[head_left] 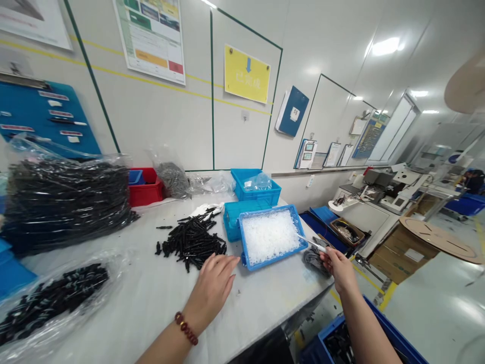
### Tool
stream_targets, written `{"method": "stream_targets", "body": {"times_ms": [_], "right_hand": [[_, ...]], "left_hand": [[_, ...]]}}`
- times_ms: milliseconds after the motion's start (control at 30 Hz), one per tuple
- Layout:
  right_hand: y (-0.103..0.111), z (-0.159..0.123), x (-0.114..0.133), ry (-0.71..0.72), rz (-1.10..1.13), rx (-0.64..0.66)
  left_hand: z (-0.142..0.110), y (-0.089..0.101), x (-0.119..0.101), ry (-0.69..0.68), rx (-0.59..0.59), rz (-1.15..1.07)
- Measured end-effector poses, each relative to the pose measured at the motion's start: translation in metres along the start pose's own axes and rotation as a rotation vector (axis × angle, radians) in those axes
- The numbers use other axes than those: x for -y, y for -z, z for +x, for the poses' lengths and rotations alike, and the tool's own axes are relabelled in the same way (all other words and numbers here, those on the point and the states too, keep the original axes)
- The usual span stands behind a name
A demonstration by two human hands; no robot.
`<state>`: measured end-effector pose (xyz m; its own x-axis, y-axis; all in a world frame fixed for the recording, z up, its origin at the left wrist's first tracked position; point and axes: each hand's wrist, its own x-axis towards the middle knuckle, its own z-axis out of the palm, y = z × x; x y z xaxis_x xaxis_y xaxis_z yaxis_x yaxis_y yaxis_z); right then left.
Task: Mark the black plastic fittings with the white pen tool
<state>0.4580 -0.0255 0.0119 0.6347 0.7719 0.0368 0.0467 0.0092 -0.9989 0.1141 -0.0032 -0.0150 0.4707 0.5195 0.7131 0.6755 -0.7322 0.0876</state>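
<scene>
Right hand (333, 263) is pinching slim metal tool (313, 244), fingers closed on it, tip reaching blue tray (247, 261) of white bits (270, 233). Left hand (215, 283) is hovering open, empty as far as I'm seeing, near black parts pile (193, 240). Grey cloth (315, 260) is lying beside tray, on white table (151, 283).

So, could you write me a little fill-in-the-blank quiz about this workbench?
The slim tool is in the person's ____ hand. The beaded bracelet is on the ____ wrist. The blue tray holds many small ____ pieces. The wall sign with the blue arrow is ____.

Missing words: right; left; white; yellow.
</scene>
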Motion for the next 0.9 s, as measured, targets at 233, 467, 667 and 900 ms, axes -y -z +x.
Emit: {"method": "stream_targets", "body": {"times_ms": [233, 467, 667, 900], "right_hand": [[-0.007, -0.015, 0.009, -0.02, 0.057, 0.068], [-0.043, -0.054, 0.004, -0.081, 0.05, 0.348], [-0.069, -0.079, 0.001, -0.017, -0.077, 0.513], [-0.072, -0.078, -0.003, 0.042, -0.123, 0.48]], "left_hand": [[0.0, -0.001, 0.0, 0.068, -0.063, 0.062], [-0.001, 0.002, -0.003, 0.114, 0.04, 0.052], [-0.002, 0.0, 0.0, 0.13, 0.139, 0.009], [0.0, 0.003, 0.001, 0.203, 0.221, 0.026]]}}
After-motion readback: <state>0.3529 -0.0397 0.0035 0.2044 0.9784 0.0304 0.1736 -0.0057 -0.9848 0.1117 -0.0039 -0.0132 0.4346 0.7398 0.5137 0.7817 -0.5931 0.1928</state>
